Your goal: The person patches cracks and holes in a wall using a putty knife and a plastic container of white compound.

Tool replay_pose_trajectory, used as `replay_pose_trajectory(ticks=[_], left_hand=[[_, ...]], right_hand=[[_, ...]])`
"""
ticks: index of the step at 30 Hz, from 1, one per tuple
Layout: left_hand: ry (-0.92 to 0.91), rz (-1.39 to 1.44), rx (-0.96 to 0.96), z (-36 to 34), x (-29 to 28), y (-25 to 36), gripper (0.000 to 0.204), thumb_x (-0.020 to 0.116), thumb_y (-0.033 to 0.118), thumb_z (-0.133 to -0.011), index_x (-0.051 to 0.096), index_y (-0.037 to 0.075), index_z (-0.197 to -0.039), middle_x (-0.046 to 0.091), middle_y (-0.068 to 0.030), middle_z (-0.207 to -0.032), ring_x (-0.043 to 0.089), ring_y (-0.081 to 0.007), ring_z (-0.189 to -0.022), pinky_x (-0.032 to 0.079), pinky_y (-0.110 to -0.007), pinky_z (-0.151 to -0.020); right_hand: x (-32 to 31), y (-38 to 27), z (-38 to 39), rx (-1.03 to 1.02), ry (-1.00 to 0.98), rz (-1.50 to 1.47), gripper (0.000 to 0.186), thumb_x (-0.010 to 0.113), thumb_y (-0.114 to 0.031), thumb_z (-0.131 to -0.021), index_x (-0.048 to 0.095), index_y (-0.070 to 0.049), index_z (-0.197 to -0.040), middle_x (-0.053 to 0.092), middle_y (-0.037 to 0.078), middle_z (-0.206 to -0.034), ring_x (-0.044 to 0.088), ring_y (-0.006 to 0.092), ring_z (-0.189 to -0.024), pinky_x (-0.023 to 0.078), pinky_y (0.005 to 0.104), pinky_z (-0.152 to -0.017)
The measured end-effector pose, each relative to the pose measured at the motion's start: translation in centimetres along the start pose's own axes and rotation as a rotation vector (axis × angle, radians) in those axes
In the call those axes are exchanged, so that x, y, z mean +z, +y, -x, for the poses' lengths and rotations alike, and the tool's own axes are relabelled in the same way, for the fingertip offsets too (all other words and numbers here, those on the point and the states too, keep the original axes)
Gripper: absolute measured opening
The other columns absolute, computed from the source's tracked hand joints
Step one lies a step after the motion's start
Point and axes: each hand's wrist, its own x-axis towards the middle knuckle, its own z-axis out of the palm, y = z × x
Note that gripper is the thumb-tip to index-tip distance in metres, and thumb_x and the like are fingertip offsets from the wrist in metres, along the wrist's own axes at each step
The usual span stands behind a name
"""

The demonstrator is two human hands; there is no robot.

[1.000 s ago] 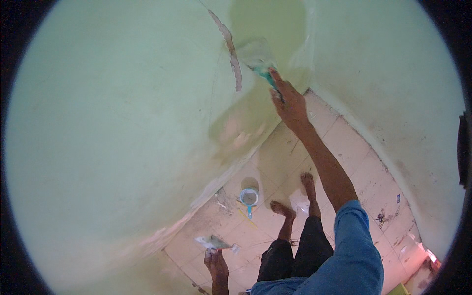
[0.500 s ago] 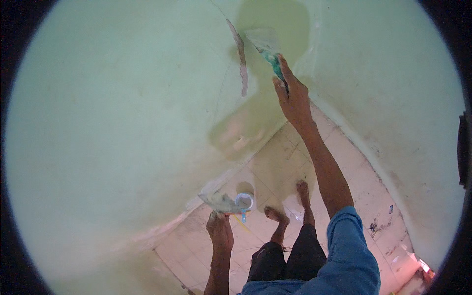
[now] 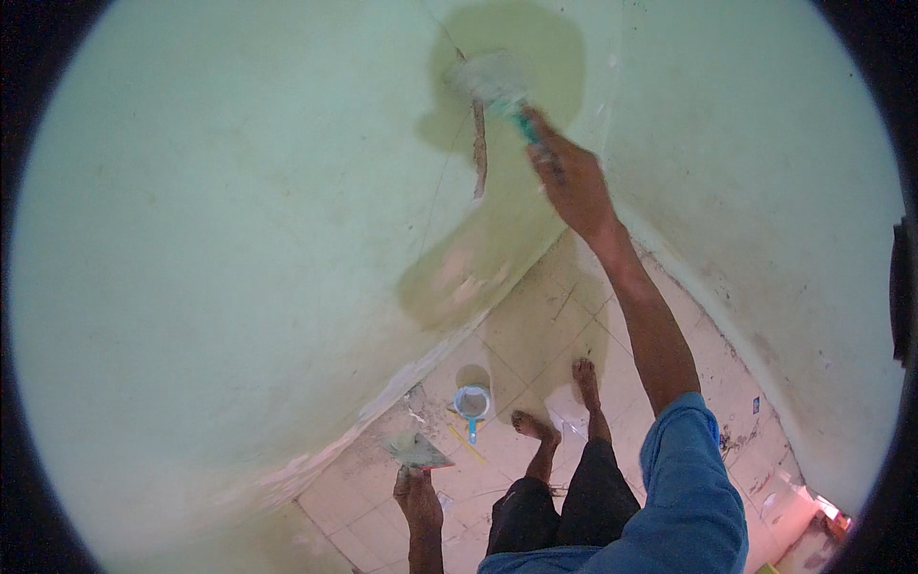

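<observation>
My right hand is closed round the green handle of a putty knife. Its wide blade, smeared with pale paste and slightly blurred, lies at the pale green wall, over the upper part of a long crack. Below the blade the crack's rough grey-brown groove shows. Lower down, my left hand grips a flat, thin plate with grey paste on it and a reddish edge. The fingers under that plate are partly hidden.
On the tiled floor stands a small white and blue pot with a blue handle and greyish contents, beside a thin yellow stick. Another wall meets this one at a corner on the right. My bare feet are near the pot.
My right hand has moved the putty knife left, onto the upper part of the crack. My left hand has lowered the plate, away from the pot.
</observation>
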Motion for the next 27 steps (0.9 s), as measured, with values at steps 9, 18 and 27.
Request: replay_pose_trajectory(ticks=[9,18,27], left_hand=[[-0.006,-0.272,0.075,-0.5,-1.0,-0.6,0.014,0.058,0.011,-0.092,0.059,0.0,-0.1,0.06,-0.0069,-0.103,0.056,-0.0176,-0.099,0.042,-0.035,-0.093],[0.048,-0.002,0.023,1.4,2.6,2.2,0.016,0.06,0.012,-0.091,0.059,-0.001,-0.102,0.06,-0.0073,-0.105,0.054,-0.0192,-0.103,0.041,-0.038,-0.096],[-0.069,-0.237,-0.022,-4.2,10.0,-0.3,0.021,0.06,0.014,-0.092,0.057,-0.001,-0.106,0.056,-0.0048,-0.101,0.052,-0.0139,-0.098,0.041,-0.029,-0.091]], right_hand=[[2.1,10.8,10.2,0.245,-0.34,0.368,0.054,0.05,-0.024,-0.093,0.034,-0.019,-0.144,0.063,0.024,-0.096,0.064,0.0379,-0.084,0.052,0.0472,-0.074],[5.6,5.5,10.6,0.236,-0.418,0.173,0.055,0.052,-0.024,-0.091,0.036,-0.015,-0.143,0.061,0.027,-0.083,0.061,0.0434,-0.075,0.048,0.0514,-0.069],[0.8,6.7,18.4,0.589,-0.505,-0.247,0.047,0.051,-0.022,-0.092,0.039,-0.012,-0.136,0.056,0.01,-0.074,0.055,0.0189,-0.066,0.047,0.0337,-0.06]])
